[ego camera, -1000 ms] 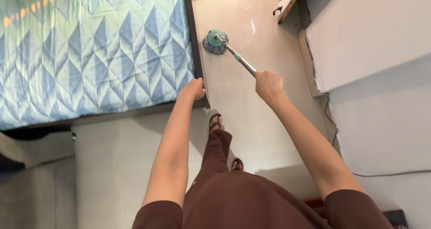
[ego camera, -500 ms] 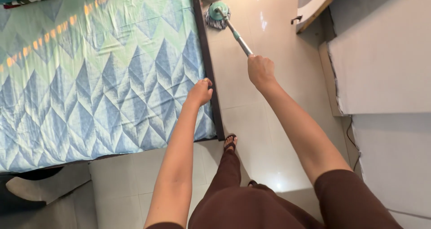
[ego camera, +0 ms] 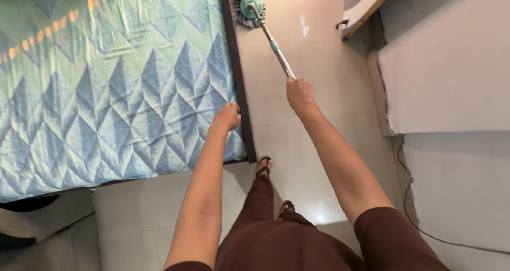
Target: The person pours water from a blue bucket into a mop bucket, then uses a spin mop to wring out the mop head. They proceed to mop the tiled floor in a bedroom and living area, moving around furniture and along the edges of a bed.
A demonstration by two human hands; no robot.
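Note:
My right hand (ego camera: pixel 300 94) grips the metal handle of a mop (ego camera: pixel 273 44) and holds it out ahead over the tiled floor. The round teal mop head (ego camera: pixel 248 8) with grey strands lies on the floor by the bed's far corner. My left hand (ego camera: pixel 227 116) rests with curled fingers on the edge of the bed (ego camera: pixel 237 85), on its blue and green patterned cover (ego camera: pixel 111 85). My sandalled feet (ego camera: pixel 264 166) stand on the tiles beside the bed's near corner.
A narrow strip of glossy cream floor tiles (ego camera: pixel 313 53) runs between the bed and a white wall (ego camera: pixel 451 64) on the right. A wooden door edge (ego camera: pixel 366 8) stands at the top right. A dark cable (ego camera: pixel 409 196) trails along the wall's base.
I have stepped forward along the bed. The mop head has slid further away toward the bed's far corner, and my left hand has moved along the bed's edge.

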